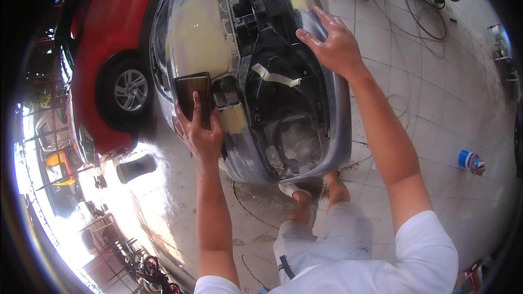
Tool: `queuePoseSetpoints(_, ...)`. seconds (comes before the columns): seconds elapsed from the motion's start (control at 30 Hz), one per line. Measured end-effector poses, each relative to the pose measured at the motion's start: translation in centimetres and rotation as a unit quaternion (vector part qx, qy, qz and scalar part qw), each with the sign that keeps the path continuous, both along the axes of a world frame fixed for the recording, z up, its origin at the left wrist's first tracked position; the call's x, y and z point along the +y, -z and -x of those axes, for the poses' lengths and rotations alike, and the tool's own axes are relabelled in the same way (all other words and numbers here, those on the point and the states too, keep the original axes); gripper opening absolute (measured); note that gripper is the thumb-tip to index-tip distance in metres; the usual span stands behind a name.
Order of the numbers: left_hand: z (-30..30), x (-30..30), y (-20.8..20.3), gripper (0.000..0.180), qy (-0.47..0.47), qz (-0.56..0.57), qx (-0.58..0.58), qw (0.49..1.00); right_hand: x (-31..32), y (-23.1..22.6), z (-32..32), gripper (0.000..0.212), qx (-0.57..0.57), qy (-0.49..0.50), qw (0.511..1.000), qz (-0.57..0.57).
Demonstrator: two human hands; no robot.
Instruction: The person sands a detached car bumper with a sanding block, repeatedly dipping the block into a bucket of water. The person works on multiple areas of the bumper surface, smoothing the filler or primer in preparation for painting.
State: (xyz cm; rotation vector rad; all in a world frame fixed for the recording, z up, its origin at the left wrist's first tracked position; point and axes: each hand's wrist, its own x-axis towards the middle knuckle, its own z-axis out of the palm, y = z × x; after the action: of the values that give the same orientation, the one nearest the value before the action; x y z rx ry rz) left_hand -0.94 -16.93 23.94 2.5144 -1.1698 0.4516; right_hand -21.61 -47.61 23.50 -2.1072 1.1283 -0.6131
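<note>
A grey car bumper [340,125], patched with yellow filler [201,38], stands in front of me. My left hand [200,130] presses a dark brown rectangular piece of sandpaper [190,84] against the bumper's left face. Its fingers lie over the sheet and the thumb grips the right edge; part of the sheet is hidden under the hand. On the bumper's right side, my right hand [336,43] rests with fingers stretched and thumb apart, holding nothing. Whitish residue shows on its fingers. Between the hands, a strip of pale tape [275,76] crosses the black inner part of the bumper.
Close on the left is a red car [111,16] with a dark wheel [131,90]. A dark cylinder [136,169] lies on the floor below it. Hoses and cables [419,16] lie across the tiles at upper right. A blue can [467,159] is farther right.
</note>
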Motion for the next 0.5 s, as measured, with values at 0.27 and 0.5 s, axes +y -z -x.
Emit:
queuePoseSetpoints(0.27,-8.6,-9.1,-1.2,0.050,-0.056,-0.040,-0.052,0.996,0.4,1.5,-0.7,0.082,-0.048,-0.009,0.999,0.025)
queuePoseSetpoints(0.5,-2.7,-3.3,1.8,0.048,0.086,0.012,-0.076,0.993,-1.8,0.3,0.6,0.076,-0.045,-0.105,0.992,-0.056)
